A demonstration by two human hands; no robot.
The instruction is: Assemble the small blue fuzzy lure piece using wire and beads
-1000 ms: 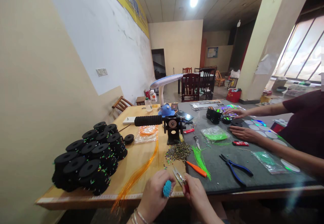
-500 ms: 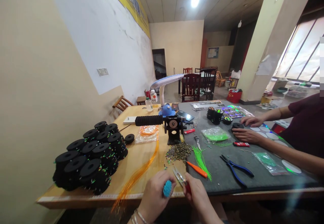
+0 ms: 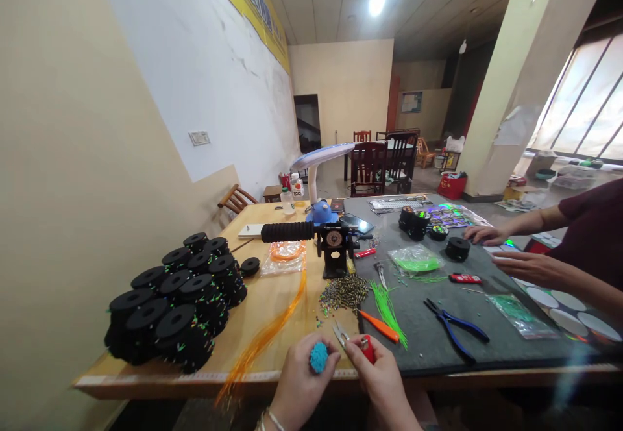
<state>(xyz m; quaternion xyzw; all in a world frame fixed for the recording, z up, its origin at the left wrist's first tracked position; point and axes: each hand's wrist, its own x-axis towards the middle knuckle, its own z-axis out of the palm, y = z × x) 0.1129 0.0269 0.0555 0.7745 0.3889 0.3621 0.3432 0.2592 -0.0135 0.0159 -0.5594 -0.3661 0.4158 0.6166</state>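
- At lower centre, our left hand [image 3: 302, 374] is wrapped around the blue bundle [image 3: 318, 357].
- There also, our right hand [image 3: 380, 374] is closed on the snips [image 3: 341, 340].
- Beads [image 3: 343, 293] lie nearer mid-frame.

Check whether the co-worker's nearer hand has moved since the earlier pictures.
Yes: against the pliers, which stay put, the co-worker's nearer hand has moved to the right in the picture.

Beads [image 3: 343, 293] crowd the near foot of a black machine [image 3: 335, 249], blocking the straight approach. Left of the machine, orange strands [image 3: 263, 341] slant nearer across the desk [image 3: 243, 317], leaving a bare wooden lane [image 3: 302, 317] beside the beads, its near end filled by the left hand [image 3: 305, 379]. Black spools [image 3: 163, 285] wall off the far left; right of the machine, green strands [image 3: 389, 311] and pliers [image 3: 444, 316] flank open grey mat [image 3: 416, 304].
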